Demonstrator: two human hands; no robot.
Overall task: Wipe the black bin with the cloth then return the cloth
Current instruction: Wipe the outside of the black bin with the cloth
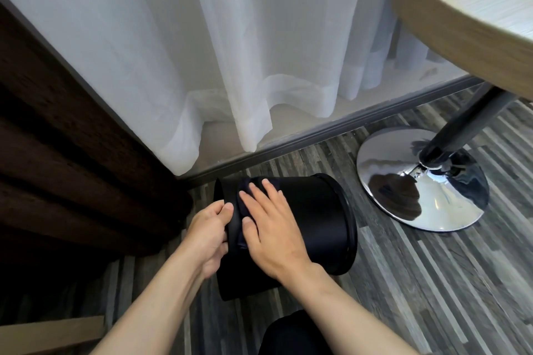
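Observation:
The black bin (314, 219) lies tipped on its side on the striped floor, its rim toward the right and its base toward the left. My left hand (207, 236) grips the base edge and holds the bin steady. My right hand (271, 228) lies flat on the bin's upper side, fingers spread, and presses a dark cloth (245, 196) against it. The cloth is nearly the same colour as the bin and mostly hidden under my fingers.
A round wooden table (473, 23) stands at the right on a chrome pedestal base (424, 181), close to the bin's rim. White sheer curtains (230, 52) hang behind. A dark brown curtain (57, 153) fills the left. My dark-clothed knee (291, 334) is at the bottom.

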